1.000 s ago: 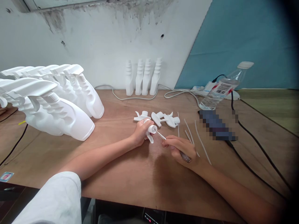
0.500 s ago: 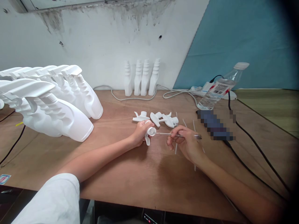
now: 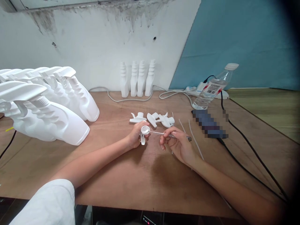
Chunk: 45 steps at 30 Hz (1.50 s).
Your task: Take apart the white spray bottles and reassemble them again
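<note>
My left hand [image 3: 136, 136] grips a white trigger spray head [image 3: 145, 130], its round collar turned toward me and its trigger pointing down. Between the closed fingers of my right hand [image 3: 177, 142] is a thin metal screwdriver-like tool [image 3: 157, 133]. The tool's tip points left and reaches the collar's rim; whether it touches the inside I cannot tell. Just beyond my hands lie several more white trigger heads [image 3: 165, 120]. Thin white tubes [image 3: 196, 140] lie on the table beside and under my right hand.
Rows of white spray bottles [image 3: 67, 120] with heads fitted stand at the left. Several bottles without heads [image 3: 140, 79] line the wall. At the right are a tilted clear water bottle [image 3: 212, 89], a power strip [image 3: 223, 94], a pixelated dark device [image 3: 209, 124] and black cables [image 3: 250, 134].
The whole view has shifted, so things appear further left. The spray head's collar faces me more squarely. Both hands keep hold of the same things.
</note>
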Available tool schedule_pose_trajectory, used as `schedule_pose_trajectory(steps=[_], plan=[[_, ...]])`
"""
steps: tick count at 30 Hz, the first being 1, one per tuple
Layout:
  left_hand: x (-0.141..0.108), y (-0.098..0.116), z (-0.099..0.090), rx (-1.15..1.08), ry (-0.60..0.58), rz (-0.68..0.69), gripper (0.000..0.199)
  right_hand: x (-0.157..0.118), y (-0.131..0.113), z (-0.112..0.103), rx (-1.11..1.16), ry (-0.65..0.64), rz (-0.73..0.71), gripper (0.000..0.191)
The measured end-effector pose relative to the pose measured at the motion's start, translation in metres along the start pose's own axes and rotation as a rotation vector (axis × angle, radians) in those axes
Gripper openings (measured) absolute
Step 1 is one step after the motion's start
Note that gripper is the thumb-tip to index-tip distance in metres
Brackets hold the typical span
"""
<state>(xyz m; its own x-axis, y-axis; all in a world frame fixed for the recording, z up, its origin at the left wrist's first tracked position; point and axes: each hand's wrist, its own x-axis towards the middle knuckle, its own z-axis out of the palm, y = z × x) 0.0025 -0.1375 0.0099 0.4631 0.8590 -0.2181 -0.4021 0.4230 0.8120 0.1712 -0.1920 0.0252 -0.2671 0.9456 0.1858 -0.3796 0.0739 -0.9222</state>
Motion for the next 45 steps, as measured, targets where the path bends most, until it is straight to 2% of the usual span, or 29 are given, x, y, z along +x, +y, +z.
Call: schedule_pose_trajectory(steps=[9,15,22,25,28,31,34,37,39,42,45], plan=[[-0.001,-0.002,0.0,0.039,0.005,0.0,0.025,0.002,-0.003,-0.002,0.021,0.004,0.042,0.018],[0.0,-0.003,0.0,0.038,0.021,0.001,0.023,0.004,-0.007,-0.004,0.083,0.051,0.091,0.017],[-0.002,-0.003,0.002,0.127,0.069,0.024,0.024,0.003,-0.007,-0.003,0.049,-0.059,0.229,0.02],[-0.002,-0.004,0.003,0.151,0.114,0.048,0.026,0.006,-0.008,-0.004,0.067,-0.034,0.25,0.02],[-0.005,-0.003,0.002,0.292,0.142,0.163,0.03,0.011,-0.013,-0.011,0.005,0.024,0.177,0.019],[-0.011,0.001,-0.002,0.591,0.076,0.408,0.027,0.017,-0.021,-0.03,-0.101,0.12,0.019,0.023],[-0.018,0.008,-0.006,0.892,-0.03,0.603,0.019,0.021,-0.029,-0.059,-0.195,0.351,-0.166,0.031],[-0.019,0.015,-0.007,1.121,-0.145,0.709,0.02,0.024,-0.034,-0.086,-0.37,0.634,-0.309,0.041],[-0.018,0.017,-0.007,1.247,-0.221,0.773,0.02,0.025,-0.036,-0.095,-0.479,0.751,-0.372,0.045],[-0.014,0.015,-0.008,1.403,-0.284,0.85,0.022,0.026,-0.037,-0.097,-0.547,0.808,-0.409,0.047],[-0.012,0.011,-0.011,1.515,-0.298,0.873,0.025,0.025,-0.035,-0.092,-0.617,0.774,-0.383,0.047]])
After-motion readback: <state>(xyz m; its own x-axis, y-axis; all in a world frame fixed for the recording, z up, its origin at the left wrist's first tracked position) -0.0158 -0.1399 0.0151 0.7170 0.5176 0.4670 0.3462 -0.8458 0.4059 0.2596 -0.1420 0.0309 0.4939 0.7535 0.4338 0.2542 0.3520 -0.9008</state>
